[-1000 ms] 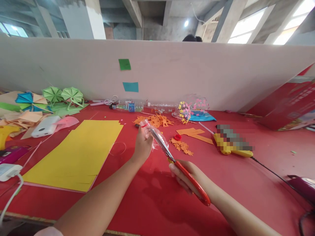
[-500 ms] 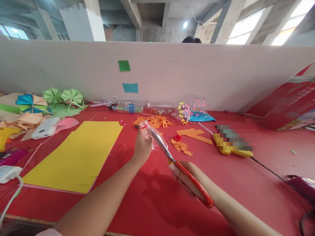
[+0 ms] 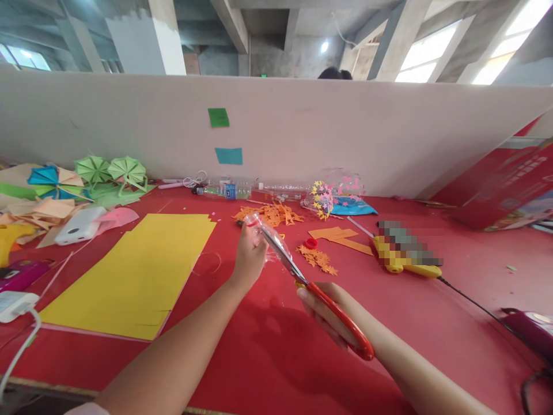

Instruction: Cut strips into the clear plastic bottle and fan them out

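My left hand (image 3: pixel 249 257) is closed round a piece of clear plastic bottle (image 3: pixel 263 236) with a red ring at its neck, held up over the red table (image 3: pixel 276 340). My right hand (image 3: pixel 332 314) grips red-handled scissors (image 3: pixel 322 302), whose blades reach up and left into the clear plastic. A small red cap (image 3: pixel 310 243) lies just beyond, beside orange paper stars (image 3: pixel 318 259).
Yellow paper sheets (image 3: pixel 133 271) lie at left. Folded paper fans (image 3: pixel 110 170), a white power bank (image 3: pixel 80 225), a yellow glue gun (image 3: pixel 406 259) with its cord, clear bottles (image 3: pixel 224 188) and orange scraps (image 3: pixel 272 213) lie round about. A white partition (image 3: pixel 302 132) backs the table.
Almost nothing differs: both hands keep their hold, and the scissors and plastic piece stay in the same place.
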